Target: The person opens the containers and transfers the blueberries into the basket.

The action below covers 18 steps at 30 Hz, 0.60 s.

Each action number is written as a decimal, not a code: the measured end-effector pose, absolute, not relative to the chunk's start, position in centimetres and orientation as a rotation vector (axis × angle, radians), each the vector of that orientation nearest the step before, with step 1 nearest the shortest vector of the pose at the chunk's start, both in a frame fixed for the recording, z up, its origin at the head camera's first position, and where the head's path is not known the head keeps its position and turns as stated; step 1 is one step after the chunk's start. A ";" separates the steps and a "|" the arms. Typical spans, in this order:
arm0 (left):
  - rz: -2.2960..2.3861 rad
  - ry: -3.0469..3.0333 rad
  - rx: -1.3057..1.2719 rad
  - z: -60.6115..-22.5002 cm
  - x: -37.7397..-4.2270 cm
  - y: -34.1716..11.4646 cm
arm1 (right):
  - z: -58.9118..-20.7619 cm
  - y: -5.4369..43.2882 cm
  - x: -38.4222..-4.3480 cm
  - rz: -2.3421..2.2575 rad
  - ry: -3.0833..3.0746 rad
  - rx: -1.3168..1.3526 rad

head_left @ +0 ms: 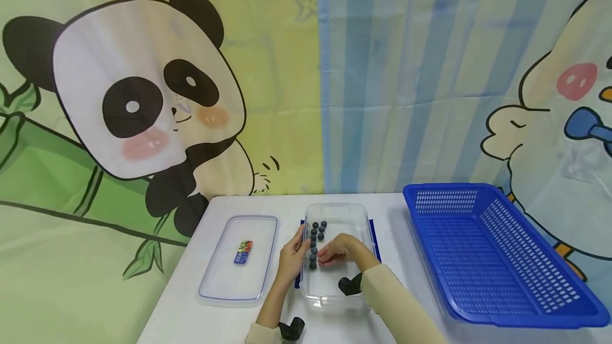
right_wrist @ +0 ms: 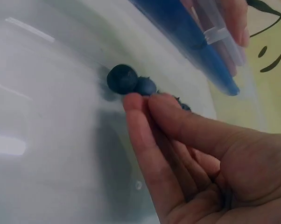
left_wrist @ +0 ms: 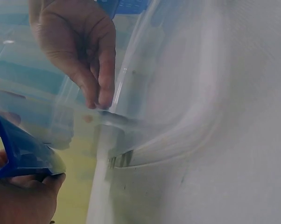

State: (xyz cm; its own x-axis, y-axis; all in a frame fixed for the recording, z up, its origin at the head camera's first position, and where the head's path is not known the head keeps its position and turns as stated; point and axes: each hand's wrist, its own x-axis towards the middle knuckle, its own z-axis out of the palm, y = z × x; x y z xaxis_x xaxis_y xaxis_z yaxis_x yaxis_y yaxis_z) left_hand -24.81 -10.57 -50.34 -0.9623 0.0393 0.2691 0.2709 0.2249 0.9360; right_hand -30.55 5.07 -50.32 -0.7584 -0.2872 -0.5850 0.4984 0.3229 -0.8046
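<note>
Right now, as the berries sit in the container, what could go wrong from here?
The blueberries lie loose on the container's floor, with the right grip close beside them, so a nudge might roll some out of line.

The left grip is on the side of the clear container; a tug there could shift or tilt it.

With the lid lying off on the table, a strong tilt might spill berries.
</note>
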 end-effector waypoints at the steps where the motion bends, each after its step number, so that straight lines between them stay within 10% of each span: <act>1: -1.821 -2.308 -0.294 -50.3 -24.8 -10.6 | -50.3 5.1 -30.5 -1.494 1.907 0.193; 18: -1.821 -2.300 -0.244 -53.9 -26.7 -11.0 | -51.1 4.3 -30.5 -1.461 1.800 0.245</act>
State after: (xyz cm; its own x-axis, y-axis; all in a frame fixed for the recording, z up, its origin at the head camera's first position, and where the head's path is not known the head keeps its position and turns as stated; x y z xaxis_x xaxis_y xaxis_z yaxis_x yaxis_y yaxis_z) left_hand -26.72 -11.00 -53.92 -0.9669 0.0064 0.2552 0.2499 0.2282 0.9410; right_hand -30.49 4.30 -51.09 -0.6707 -0.3168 -0.6706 0.5912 0.3178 -0.7413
